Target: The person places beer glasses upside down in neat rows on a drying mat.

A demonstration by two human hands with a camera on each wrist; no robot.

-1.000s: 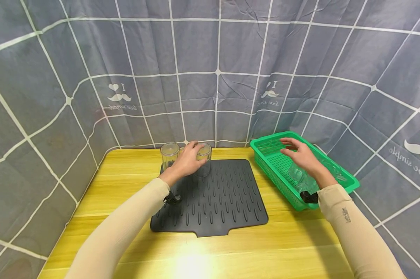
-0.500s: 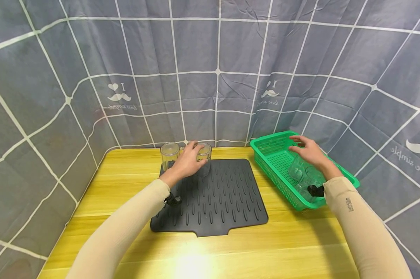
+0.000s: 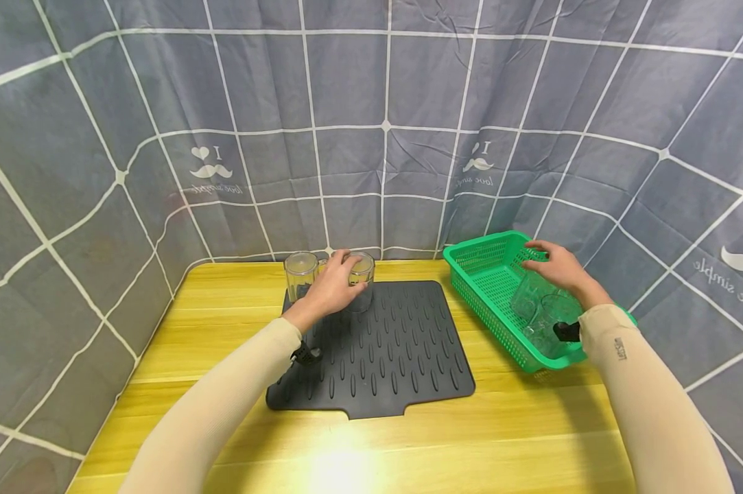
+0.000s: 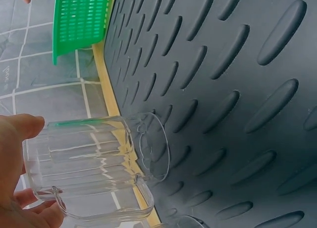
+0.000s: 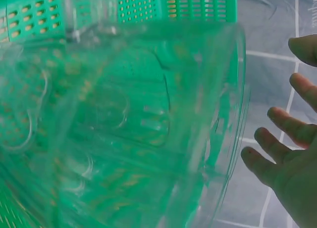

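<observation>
My left hand (image 3: 332,285) holds a clear glass mug (image 3: 363,274) near its base. The mug stands upside down on the black ridged mat (image 3: 386,357); in the left wrist view, its handle (image 4: 106,215) sits beside my fingers. A second upturned clear glass (image 3: 300,271) stands just left of that hand. My right hand (image 3: 562,267), fingers spread and slightly bent, hovers over the green basket (image 3: 484,307) with nothing in it. Below it lie clear glass mugs (image 3: 534,312); in the right wrist view a large glass rim (image 5: 240,89) is close to the fingertips.
The mat lies on a yellow wood table (image 3: 223,329), with the basket at its right. A grey checked curtain (image 3: 352,165) hangs behind and along both sides. Small black devices are strapped at both wrists.
My right hand has moved right and slightly away over the basket, uncovering more of the glass mugs. The left hand has stayed on its mug.
</observation>
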